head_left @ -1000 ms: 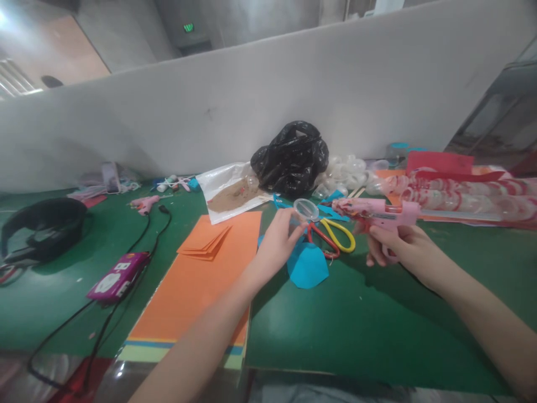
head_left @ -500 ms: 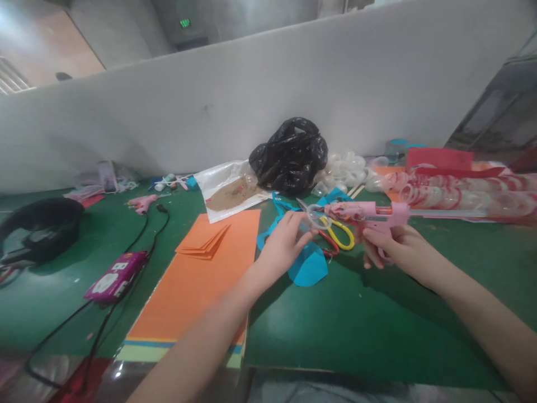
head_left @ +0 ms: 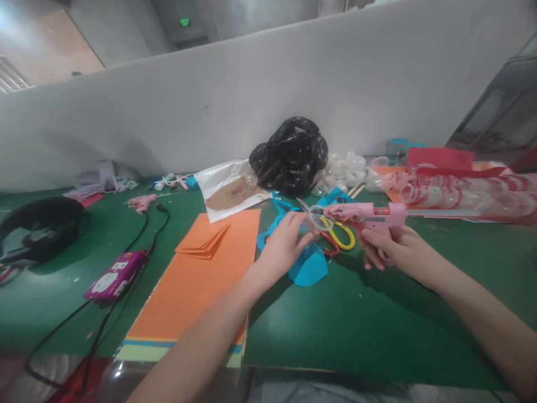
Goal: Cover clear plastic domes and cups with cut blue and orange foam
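My right hand (head_left: 392, 246) is closed round the handle of a pink hot glue gun (head_left: 352, 211), which points left with a clear glue stick (head_left: 444, 212) out of its back. My left hand (head_left: 289, 238) pinches a clear plastic cup (head_left: 322, 219), its rim turned toward the glue gun. The nozzle is at the rim; whether it touches I cannot tell. Beneath lie scissors with yellow and red handles (head_left: 344, 235) and cut pieces of blue paper (head_left: 309, 266), partly hidden by my left hand.
Orange paper sheets (head_left: 197, 302) lie left of my hands. Farther left are a purple power strip (head_left: 116, 275), another pink glue gun (head_left: 142, 202) and a black round object (head_left: 39, 229). A black plastic bag (head_left: 289, 157) stands behind; red-ringed clear cups (head_left: 470, 196) lie in rows at right.
The glue gun has shifted very slightly left along the cup's rim. My left hand and the cup have hardly moved.
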Motion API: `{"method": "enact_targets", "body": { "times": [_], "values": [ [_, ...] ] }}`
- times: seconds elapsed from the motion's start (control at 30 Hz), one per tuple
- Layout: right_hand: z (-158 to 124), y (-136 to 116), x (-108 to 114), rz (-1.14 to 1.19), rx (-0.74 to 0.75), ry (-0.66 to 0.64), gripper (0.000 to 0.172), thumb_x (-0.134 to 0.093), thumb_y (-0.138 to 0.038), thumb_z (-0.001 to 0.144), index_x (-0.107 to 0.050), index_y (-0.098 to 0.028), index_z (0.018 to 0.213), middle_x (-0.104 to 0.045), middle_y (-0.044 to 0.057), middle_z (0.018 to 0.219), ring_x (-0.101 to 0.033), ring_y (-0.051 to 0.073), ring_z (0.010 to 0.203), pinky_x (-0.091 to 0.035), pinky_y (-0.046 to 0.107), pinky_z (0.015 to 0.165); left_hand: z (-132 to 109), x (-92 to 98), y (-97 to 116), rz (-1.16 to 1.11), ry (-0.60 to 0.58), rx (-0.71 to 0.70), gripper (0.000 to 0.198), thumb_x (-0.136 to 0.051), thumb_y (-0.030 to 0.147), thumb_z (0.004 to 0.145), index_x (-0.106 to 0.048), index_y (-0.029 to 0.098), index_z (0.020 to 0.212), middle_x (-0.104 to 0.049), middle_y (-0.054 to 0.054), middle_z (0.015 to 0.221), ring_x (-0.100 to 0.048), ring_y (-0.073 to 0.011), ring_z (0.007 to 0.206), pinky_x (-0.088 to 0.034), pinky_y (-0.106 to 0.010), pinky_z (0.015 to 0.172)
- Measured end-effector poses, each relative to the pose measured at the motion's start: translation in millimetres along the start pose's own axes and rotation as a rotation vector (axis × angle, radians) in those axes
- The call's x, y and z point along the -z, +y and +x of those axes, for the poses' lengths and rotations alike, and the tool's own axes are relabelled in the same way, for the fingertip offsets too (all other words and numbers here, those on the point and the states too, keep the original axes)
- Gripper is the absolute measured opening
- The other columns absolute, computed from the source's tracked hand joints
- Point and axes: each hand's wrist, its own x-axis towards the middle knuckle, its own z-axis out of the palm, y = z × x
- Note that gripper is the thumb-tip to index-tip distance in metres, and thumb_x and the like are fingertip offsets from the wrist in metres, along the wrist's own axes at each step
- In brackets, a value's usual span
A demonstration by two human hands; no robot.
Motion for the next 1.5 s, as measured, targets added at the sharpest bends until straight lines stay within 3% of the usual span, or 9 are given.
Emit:
{"method": "enact_targets", "body": {
  "times": [0.37, 0.97, 1.17, 1.5],
  "values": [
    [1.1, 1.4, -0.7, -0.019, -0.018, 0.023, 0.073, -0.061, -0.093, 0.065, -0.052, -0.022, 0.048, -0.049, -0.001, 0.041, -0.064, 0.020, 0.050, -0.049, 0.031, 0.058, 0.6, 0.7, 1.9, -0.001, -0.002, 0.016, 0.020, -0.058, 0.031, 0.101, -0.058, 0.022, 0.118, -0.061, -0.008, 0.121, -0.060, -0.0234, 0.117, -0.050, -0.040, 0.101],
    [-0.2, -5.8, -3.3, -0.024, 0.006, 0.003, 0.072, -0.060, -0.091, 0.067, -0.047, -0.024, 0.044, -0.046, -0.001, 0.040, -0.061, 0.018, 0.047, -0.053, 0.032, 0.057, 1.3, 1.3, 1.5, -0.009, -0.018, 0.024, 0.020, -0.057, 0.028, 0.101, -0.059, 0.022, 0.120, -0.061, -0.008, 0.123, -0.060, -0.0242, 0.119, -0.049, -0.043, 0.105],
    [0.3, -1.3, -2.1, 0.006, 0.032, 0.002, 0.066, -0.064, -0.083, 0.073, -0.050, -0.024, 0.048, -0.047, -0.001, 0.041, -0.061, 0.018, 0.048, -0.053, 0.032, 0.058, 0.9, 0.8, 0.1, -0.008, -0.017, 0.017, 0.020, -0.059, 0.028, 0.100, -0.059, 0.022, 0.119, -0.061, -0.008, 0.123, -0.059, -0.0245, 0.120, -0.049, -0.043, 0.106],
    [1.8, -3.5, -3.1, 0.018, -0.027, 0.028, 0.073, -0.064, -0.094, 0.059, -0.051, -0.024, 0.046, -0.046, -0.003, 0.038, -0.059, 0.018, 0.045, -0.053, 0.032, 0.057, 1.1, 0.6, -1.8, 0.008, -0.016, 0.001, 0.021, -0.059, 0.026, 0.099, -0.060, 0.020, 0.120, -0.061, -0.008, 0.122, -0.059, -0.0238, 0.119, -0.049, -0.041, 0.104]
  ]
}}
